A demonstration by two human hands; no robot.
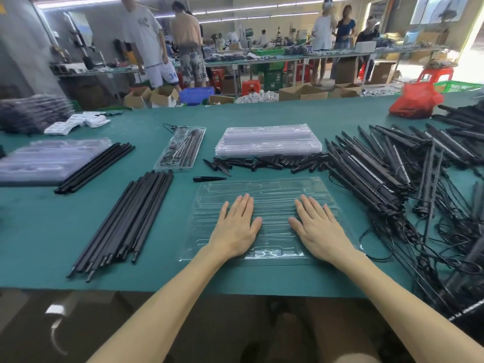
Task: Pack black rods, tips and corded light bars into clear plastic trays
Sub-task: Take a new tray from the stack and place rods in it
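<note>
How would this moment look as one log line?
left hand flat on empty tray | right hand flat on tray | rods, tips, light bars loose

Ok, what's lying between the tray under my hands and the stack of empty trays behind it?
A scattered row of black tips lies between the tray and the stack, with one lone tip by the tray's far left corner. Head view.

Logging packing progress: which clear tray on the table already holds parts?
The lone tray behind the rod bundle, left of the tray stack: black parts lie in it. The near tray under the left hand and right hand is empty.
</note>
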